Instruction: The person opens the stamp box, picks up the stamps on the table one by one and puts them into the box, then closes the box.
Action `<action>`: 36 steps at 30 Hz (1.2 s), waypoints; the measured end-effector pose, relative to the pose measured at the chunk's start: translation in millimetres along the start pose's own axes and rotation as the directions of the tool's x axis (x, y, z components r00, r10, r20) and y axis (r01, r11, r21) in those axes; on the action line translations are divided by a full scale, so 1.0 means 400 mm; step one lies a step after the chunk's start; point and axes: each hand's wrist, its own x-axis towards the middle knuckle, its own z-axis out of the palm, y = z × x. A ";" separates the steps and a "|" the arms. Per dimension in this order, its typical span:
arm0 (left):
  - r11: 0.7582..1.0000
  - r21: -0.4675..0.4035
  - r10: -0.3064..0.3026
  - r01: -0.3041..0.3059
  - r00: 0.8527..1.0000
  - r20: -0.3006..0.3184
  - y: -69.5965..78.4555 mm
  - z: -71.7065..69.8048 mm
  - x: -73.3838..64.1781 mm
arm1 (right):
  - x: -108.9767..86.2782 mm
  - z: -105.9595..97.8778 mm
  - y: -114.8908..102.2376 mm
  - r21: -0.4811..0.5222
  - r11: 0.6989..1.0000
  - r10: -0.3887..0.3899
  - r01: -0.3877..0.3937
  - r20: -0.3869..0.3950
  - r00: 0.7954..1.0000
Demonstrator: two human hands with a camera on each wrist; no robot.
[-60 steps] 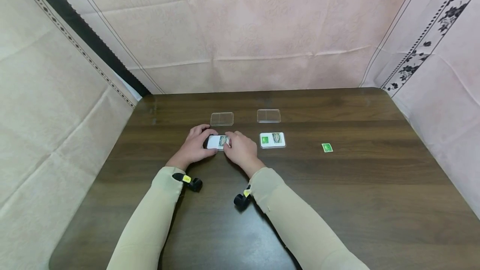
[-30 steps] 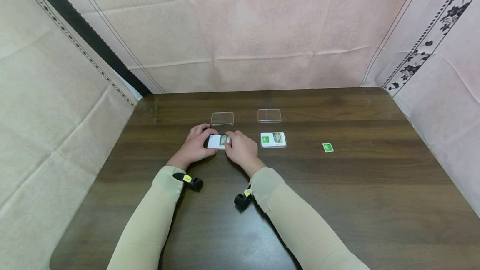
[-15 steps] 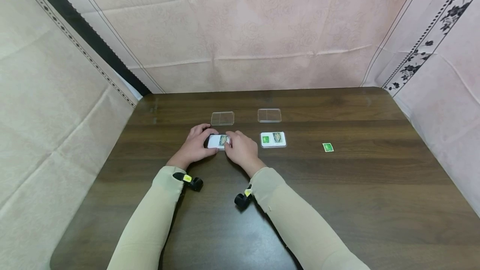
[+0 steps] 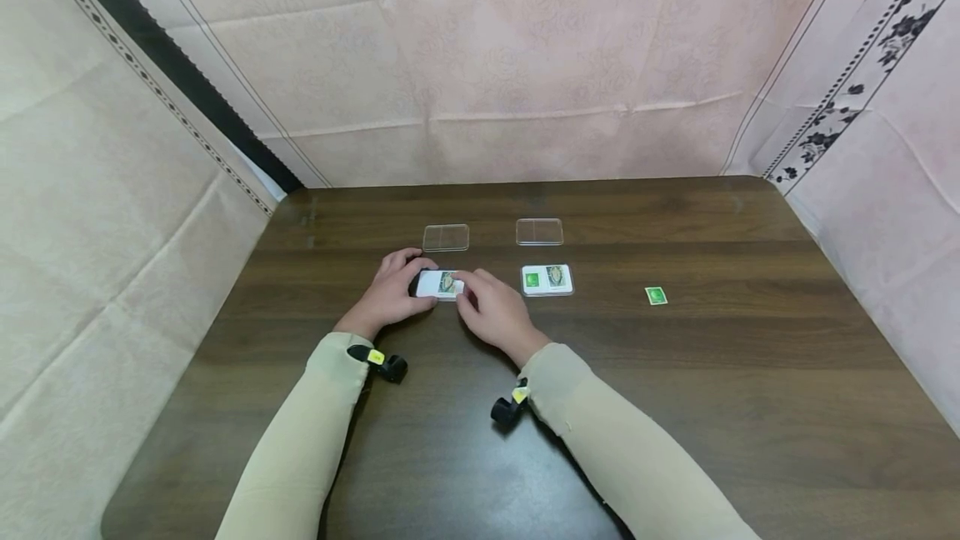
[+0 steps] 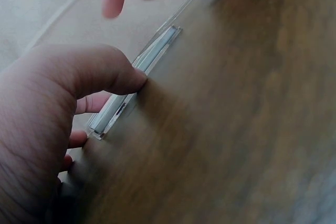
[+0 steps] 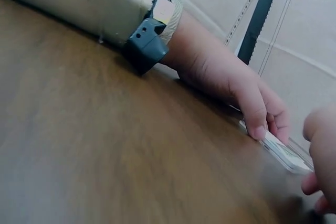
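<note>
A thin, flat clear plastic case [image 4: 430, 283] with a white card insert and a small dark oval picture lies on the table in the head view. My left hand [image 4: 386, 294] grips its left end, thumb [image 5: 123, 74] on the near long edge and fingers along the far side. Near the right end is my right hand [image 4: 497, 311], its index finger stretched out and its thumb below; in the left wrist view that fingertip [image 5: 111, 6] hangs apart from the case. A matching case [image 4: 547, 280], with a green square and an oval picture, lies to the right.
Behind the cases lie two clear plastic lids [image 4: 446, 237], one behind each. A small green square card [image 4: 656, 296] is farther right on the dark wooden table [image 4: 720, 390]. Pale cloth [image 4: 487, 65] hangs behind the table.
My right hand has let go of the case's right end and shifted a little right and toward me, its finger straighter. The left hand keeps its grip; the other things stay put.
</note>
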 end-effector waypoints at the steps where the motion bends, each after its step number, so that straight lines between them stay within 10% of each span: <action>1: 1.000 0.001 0.001 -0.001 1.000 0.000 0.001 0.000 0.000 | -0.010 -0.008 0.006 -0.006 1.000 -0.031 0.031 0.007 1.000; 10: 1.000 0.009 -0.002 0.002 1.000 0.006 -0.002 0.000 -0.003 | -0.128 -0.103 0.082 -0.102 0.960 -0.260 0.259 -0.001 0.965; 20: 1.000 -0.002 0.001 -0.002 1.000 -0.002 -0.001 0.001 -0.005 | -0.219 -0.212 0.199 -0.148 0.940 -0.329 0.306 -0.167 0.929; 28: 1.000 -0.012 0.005 -0.005 1.000 -0.001 -0.005 0.006 -0.008 | -0.281 -0.296 0.278 -0.266 0.960 -0.170 0.088 -0.306 0.937; 36: 1.000 -0.004 0.005 -0.005 1.000 -0.001 -0.002 -0.001 -0.005 | -0.308 -0.368 0.334 -0.318 0.903 0.172 -0.288 -0.346 0.922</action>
